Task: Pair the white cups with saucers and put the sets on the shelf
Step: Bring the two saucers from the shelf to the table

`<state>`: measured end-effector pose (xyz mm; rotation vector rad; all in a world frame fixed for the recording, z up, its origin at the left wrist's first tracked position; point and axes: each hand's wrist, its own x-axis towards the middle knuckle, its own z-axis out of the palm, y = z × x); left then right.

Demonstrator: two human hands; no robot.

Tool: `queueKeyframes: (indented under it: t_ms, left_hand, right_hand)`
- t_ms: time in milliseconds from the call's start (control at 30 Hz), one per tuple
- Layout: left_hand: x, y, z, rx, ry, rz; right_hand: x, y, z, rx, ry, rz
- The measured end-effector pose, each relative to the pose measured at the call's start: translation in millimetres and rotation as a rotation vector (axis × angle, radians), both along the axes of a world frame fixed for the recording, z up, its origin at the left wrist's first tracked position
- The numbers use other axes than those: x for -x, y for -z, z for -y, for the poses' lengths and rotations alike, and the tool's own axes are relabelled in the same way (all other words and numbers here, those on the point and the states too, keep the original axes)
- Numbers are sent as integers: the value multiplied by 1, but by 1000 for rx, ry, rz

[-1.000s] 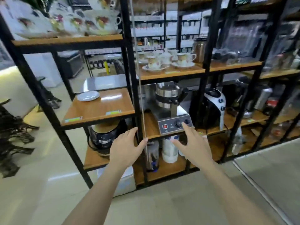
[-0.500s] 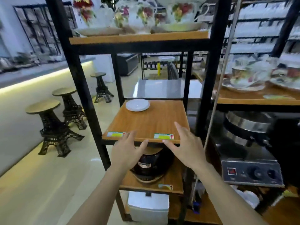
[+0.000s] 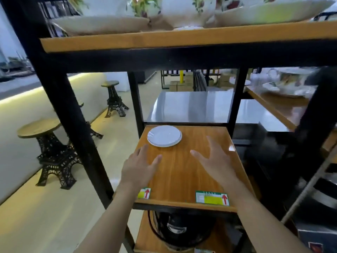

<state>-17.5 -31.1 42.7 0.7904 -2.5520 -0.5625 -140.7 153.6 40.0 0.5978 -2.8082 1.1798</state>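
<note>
A small stack of plain white saucers (image 3: 164, 136) lies at the back left of a wooden shelf (image 3: 184, 172) in a black metal rack. My left hand (image 3: 138, 168) hovers over the shelf just in front of the saucers, fingers spread, holding nothing. My right hand (image 3: 214, 161) is over the shelf's right half, also open and empty. No white cup shows in this view.
The shelf above (image 3: 182, 39) carries flowered china close overhead. Black rack posts (image 3: 62, 106) flank the shelf. A dark appliance (image 3: 180, 229) sits on the shelf below. A steel table (image 3: 197, 106) stands behind, tower-shaped stools (image 3: 52, 152) to the left, more china (image 3: 288, 86) to the right.
My view has swung left and closed in on the shelf with the saucers. Both hands have moved forward from the shelf's front edge to above its surface, still empty.
</note>
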Motion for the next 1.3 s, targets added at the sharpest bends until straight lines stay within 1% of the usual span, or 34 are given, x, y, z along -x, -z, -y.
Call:
queueKeyframes:
  t_ms: [67,200,400,500,633,767,867,933,967,1067,1133,1200,1233,1300]
  left_hand:
    - [22,-1,17,-4,12,-20]
    - [59,2,51,-38,11,-39]
    - [99,16,84,-137,33,26]
    - [111,26,94,-180,4,30]
    - [123,40,103,-201,8,88]
    - [133,45,106,-361,-34,147]
    - [137,43,106,-341,-84,219]
    - [141,41,107,-355,-89,236]
    - [143,39,108,-392,-89,233]
    - [146,36,110,-609,-118,169]
    - [145,35,108,-691,-134,129]
    - [142,35,104,-782,-106,58]
    - [141,35,101,-823,-87,23]
    - [138,34,97,-814,-69,-17]
  right_hand:
    - [16,-1,18,-23,21,20]
    - [49,-5,53,-43,24,-26]
    - [82,5,100,-167,60,-79]
    - [94,17,117,-207,73,-21]
    - [107,37,133,-239,45,80]
    - [114,54,140,-287,24,147]
    - [118,58,143,-272,22,171]
    - [119,56,145,-249,30,184]
    - [119,55,146,-242,37,194]
    - [116,53,146,-243,56,220]
    - [112,53,145,-233,62,210]
    - [107,52,144,-206,64,200]
    - [104,51,144,-188,62,204]
    - [96,47,142,-150,38,221]
